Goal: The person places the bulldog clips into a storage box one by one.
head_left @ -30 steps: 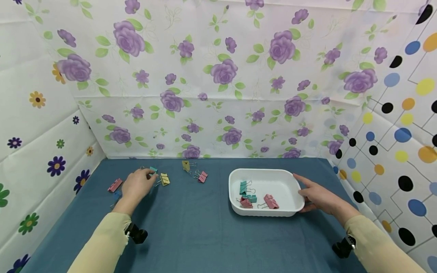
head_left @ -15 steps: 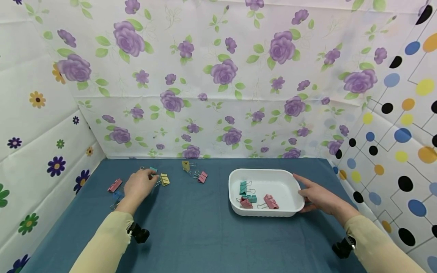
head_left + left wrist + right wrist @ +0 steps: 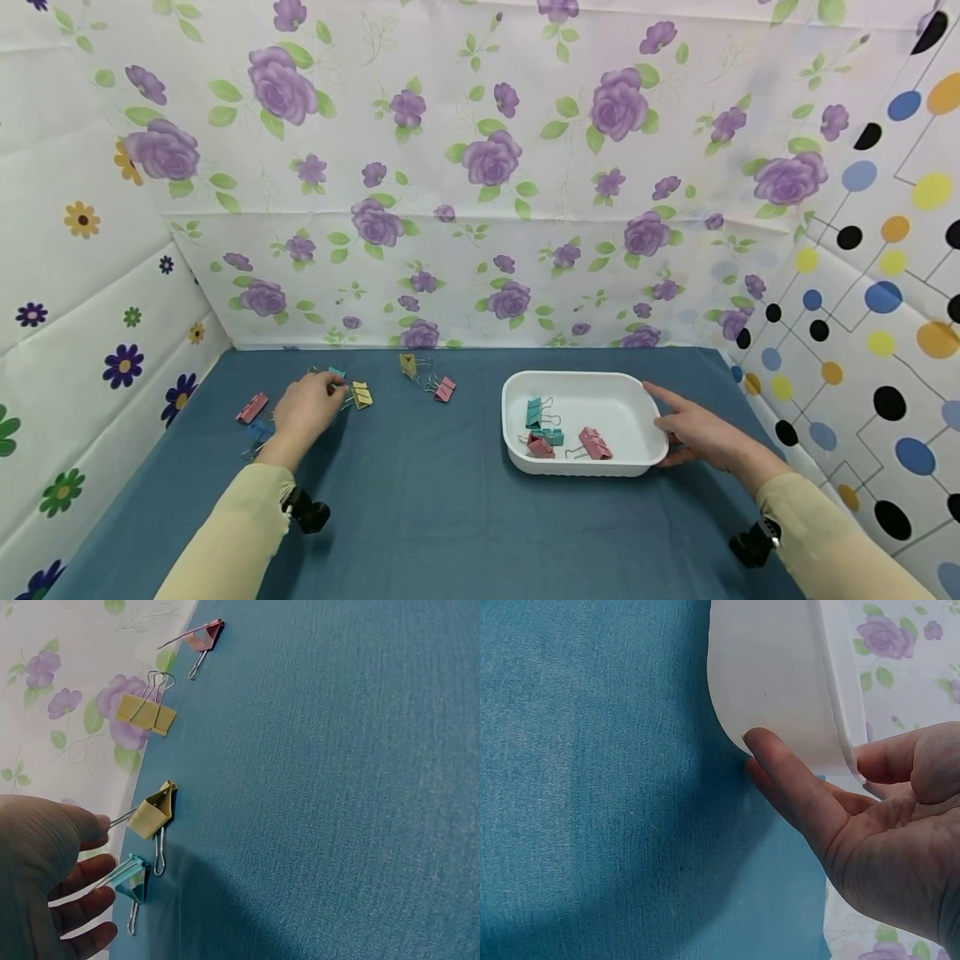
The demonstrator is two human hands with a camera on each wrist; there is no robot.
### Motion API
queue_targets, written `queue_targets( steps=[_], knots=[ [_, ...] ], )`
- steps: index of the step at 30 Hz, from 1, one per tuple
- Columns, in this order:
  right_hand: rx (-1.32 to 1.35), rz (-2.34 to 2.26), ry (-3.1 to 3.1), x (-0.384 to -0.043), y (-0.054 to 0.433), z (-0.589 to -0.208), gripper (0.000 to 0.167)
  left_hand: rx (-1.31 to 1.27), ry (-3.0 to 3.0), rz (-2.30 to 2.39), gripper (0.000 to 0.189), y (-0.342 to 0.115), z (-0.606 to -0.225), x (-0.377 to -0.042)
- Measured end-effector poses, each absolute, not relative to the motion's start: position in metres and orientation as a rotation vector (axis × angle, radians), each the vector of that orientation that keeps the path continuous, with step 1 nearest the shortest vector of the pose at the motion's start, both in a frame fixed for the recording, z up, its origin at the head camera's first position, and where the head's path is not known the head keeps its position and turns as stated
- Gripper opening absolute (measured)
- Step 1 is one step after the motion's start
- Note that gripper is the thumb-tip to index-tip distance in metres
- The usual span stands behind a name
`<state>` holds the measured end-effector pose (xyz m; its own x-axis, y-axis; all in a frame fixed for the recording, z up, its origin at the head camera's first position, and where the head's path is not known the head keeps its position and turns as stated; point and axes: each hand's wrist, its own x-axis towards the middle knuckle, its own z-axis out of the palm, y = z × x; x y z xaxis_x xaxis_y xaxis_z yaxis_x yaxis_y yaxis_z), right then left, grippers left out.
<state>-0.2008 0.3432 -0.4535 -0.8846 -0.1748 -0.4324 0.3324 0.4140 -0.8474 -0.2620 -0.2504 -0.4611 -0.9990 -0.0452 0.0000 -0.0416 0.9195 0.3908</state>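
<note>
In the head view my left hand (image 3: 309, 410) reaches among binder clips at the left. The left wrist view shows its thumb and forefinger pinching a wire handle of a yellow binder clip (image 3: 152, 816), which sits on the cloth. A teal binder clip (image 3: 132, 881) lies by the other fingers, mostly hidden in the head view. At the right, my right hand (image 3: 705, 429) holds the end of a white plastic tray (image 3: 585, 468), fingers and thumb spread around its corner. Inside the tray are two teal clips (image 3: 535, 413) and two pink clips (image 3: 596, 443).
A pink clip (image 3: 252, 407) and a blue clip (image 3: 260, 430) lie left of my left hand. Between hand and tray are another yellow clip (image 3: 408, 365) and a pink clip (image 3: 444, 388). Patterned cloth walls (image 3: 465, 250) enclose the blue tabletop (image 3: 435, 517).
My left hand has shifted very slightly to the right, showing more of the blue clip beside it. The tray, the right hand and the other clips stay put.
</note>
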Motion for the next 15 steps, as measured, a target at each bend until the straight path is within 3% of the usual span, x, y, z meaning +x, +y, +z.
queue_targets(
  steps=[15],
  knots=[
    [0.128,-1.481,2.206,-0.201,0.3433,-0.4527,0.072,0.086,-3.092,-0.665,0.036,-0.2489,-0.4587,-0.2609]
  ],
)
